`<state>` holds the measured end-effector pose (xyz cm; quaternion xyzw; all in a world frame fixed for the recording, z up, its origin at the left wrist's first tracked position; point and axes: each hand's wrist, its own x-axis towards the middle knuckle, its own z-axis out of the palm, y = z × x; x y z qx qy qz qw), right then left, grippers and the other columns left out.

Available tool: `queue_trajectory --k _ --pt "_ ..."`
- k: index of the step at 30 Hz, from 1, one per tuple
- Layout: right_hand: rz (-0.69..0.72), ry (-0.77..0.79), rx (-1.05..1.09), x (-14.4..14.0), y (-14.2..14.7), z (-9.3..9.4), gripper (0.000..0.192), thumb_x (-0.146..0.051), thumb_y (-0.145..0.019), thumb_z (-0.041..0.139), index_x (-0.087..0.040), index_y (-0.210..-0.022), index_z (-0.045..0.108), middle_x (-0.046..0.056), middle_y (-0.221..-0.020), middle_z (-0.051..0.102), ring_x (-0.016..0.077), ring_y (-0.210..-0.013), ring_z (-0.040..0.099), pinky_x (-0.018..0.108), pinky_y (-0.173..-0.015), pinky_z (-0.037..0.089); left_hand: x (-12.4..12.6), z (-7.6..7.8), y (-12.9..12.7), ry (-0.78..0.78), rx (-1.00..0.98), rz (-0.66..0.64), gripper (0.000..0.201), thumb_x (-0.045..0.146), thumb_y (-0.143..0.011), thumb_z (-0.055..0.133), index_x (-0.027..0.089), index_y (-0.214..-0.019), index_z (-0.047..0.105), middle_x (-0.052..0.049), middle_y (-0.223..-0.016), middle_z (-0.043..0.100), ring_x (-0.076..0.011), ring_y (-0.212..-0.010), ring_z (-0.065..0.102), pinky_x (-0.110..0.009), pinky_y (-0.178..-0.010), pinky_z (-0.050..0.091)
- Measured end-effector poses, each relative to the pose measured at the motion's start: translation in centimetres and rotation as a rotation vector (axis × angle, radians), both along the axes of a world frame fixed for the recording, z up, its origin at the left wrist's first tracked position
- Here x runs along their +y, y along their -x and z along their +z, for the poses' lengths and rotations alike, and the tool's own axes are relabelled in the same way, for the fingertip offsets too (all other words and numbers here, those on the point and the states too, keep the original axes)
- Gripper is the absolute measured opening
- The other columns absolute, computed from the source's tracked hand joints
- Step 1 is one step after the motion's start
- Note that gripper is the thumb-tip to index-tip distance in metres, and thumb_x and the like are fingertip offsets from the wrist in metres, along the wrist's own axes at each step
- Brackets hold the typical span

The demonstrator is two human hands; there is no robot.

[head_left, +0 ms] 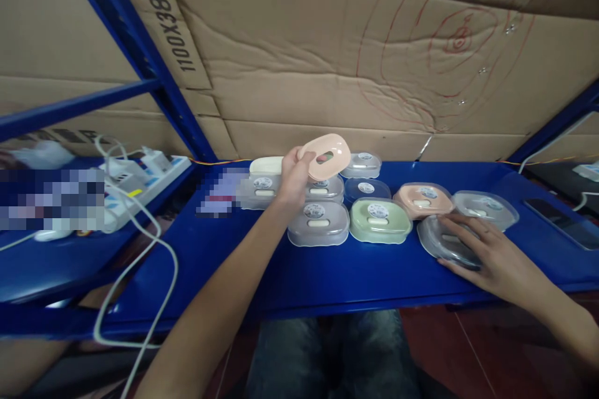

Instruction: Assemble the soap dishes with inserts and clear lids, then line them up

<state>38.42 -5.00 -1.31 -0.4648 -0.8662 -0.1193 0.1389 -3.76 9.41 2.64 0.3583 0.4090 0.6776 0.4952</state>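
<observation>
My left hand (296, 176) pinches a peach oval soap dish tray (337, 161) with a slot in its middle, raised above the back row. At the right, my right hand (477, 246) curls over a grey soap box with a clear lid (428, 240), fingers across its top and thumb at the front edge. Beside that box are a green soap box (380, 224), a peach soap box (423, 201) and a clear-lidded box (496, 209). A grey soap box (318, 232) sits nearer the middle. Round labels mark several lids.
Behind on the blue shelf (281, 287) stand a dark blue box (367, 190), a clear box (362, 165) and a cream piece (266, 165). A phone (561, 221) lies far right. Power strips (154, 181) and a white cable (173, 255) are left. Cardboard (299, 62) backs the shelf.
</observation>
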Motion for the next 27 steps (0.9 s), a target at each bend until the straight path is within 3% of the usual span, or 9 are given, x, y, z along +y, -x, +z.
queue_trajectory --k 4,8,11,14,20,24,27 --pt "0.044 -0.089 0.040 0.8 0.6 1.1 0.101 -0.065 -0.090 0.079 -0.050 -0.177 0.030 0.016 -0.158 0.065 0.0494 -0.135 0.070 0.072 -0.105 0.065 0.1 -0.3 0.0 -0.005 -0.011 -0.032 0.019 0.030 -0.086 0.080 0.021 -0.097 0.067 -0.005 -0.091 0.077 -0.0199 -0.081 0.075 -0.027 -0.065 0.060" --pt "0.130 -0.210 0.112 2.1 3.4 4.4 0.099 -0.066 -0.091 0.077 -0.044 -0.178 0.034 0.018 -0.153 0.068 0.0475 -0.126 0.074 0.070 -0.098 0.068 0.0 -0.5 0.2 -0.038 -0.024 -0.073 0.027 0.043 -0.090 0.081 0.020 -0.096 0.070 -0.007 -0.095 0.077 -0.0197 -0.083 0.075 -0.026 -0.064 0.059" --pt "0.237 -0.311 0.153 3.8 6.3 7.2 0.095 -0.063 -0.096 0.075 -0.038 -0.178 0.035 0.018 -0.149 0.070 0.0449 -0.124 0.075 0.067 -0.100 0.067 -0.1 -0.3 0.2 -0.048 -0.016 -0.105 0.038 0.053 -0.090 0.082 0.018 -0.102 0.073 -0.009 -0.095 0.080 -0.0210 -0.084 0.076 -0.028 -0.066 0.060" --pt "0.238 -0.396 0.221 5.7 8.7 9.0 0.087 -0.061 -0.099 0.073 -0.034 -0.176 0.042 0.019 -0.148 0.071 0.0422 -0.124 0.075 0.064 -0.104 0.065 -0.1 -0.1 0.3 -0.054 -0.011 -0.113 0.048 0.061 -0.089 0.084 0.018 -0.106 0.074 -0.009 -0.088 0.081 -0.0233 -0.081 0.077 -0.030 -0.066 0.062" --pt "0.258 -0.399 0.494 8.9 10.5 9.8 0.068 -0.062 -0.104 0.064 -0.022 -0.160 0.064 0.019 -0.147 0.074 0.0391 -0.135 0.073 0.056 -0.112 0.059 0.0 0.2 0.3 -0.065 -0.032 -0.051 0.049 0.062 -0.088 0.085 0.015 -0.096 0.075 -0.009 -0.077 0.078 -0.0233 -0.077 0.078 -0.031 -0.069 0.062" --pt "0.266 -0.258 0.678 9.9 11.0 9.5 0.067 -0.064 -0.106 0.062 -0.020 -0.158 0.065 0.019 -0.151 0.073 0.0368 -0.140 0.071 0.055 -0.117 0.057 -0.4 0.5 0.2 -0.054 -0.020 -0.085 0.047 0.062 -0.089 0.084 0.017 -0.096 0.075 -0.006 -0.075 0.078 -0.0219 -0.074 0.077 -0.031 -0.070 0.063" --pt "0.255 -0.159 0.760 10.2 11.1 9.2 0.073 -0.069 -0.106 0.060 -0.019 -0.158 0.064 0.020 -0.151 0.072 0.0339 -0.130 0.076 0.054 -0.112 0.061 -0.7 0.6 0.0 -0.020 -0.014 -0.101 0.045 0.060 -0.088 0.084 0.017 -0.096 0.073 -0.006 -0.075 0.078 -0.0220 -0.072 0.076 -0.031 -0.068 0.062"
